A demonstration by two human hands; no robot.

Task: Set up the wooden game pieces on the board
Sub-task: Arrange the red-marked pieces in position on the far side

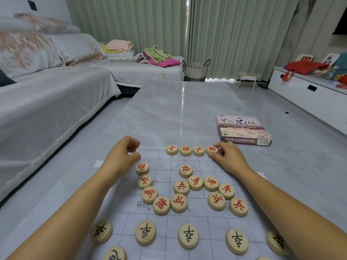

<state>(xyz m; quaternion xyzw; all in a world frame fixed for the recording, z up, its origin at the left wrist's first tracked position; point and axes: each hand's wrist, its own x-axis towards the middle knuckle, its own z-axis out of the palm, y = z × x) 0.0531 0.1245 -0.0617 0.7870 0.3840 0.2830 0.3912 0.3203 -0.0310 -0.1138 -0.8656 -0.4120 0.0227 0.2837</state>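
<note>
Your right hand (228,159) pinches the red xiangqi piece (212,149) ending the far row on the board (163,167); your left hand (123,155) hovers far left, fingers curled, contents hidden

Soft daylight came through the pale curtains (131,25) ahead of me and lit the room evenly, with a bright slit at their foot. The glossy table (165,113) threw back a white streak of glare. Only faint shadows lay under my left hand (122,156), my right hand (228,159) and each wooden piece (185,171). The wide lens bowed the edges; the sofa cushions (28,51) at far left looked smeared.
</note>
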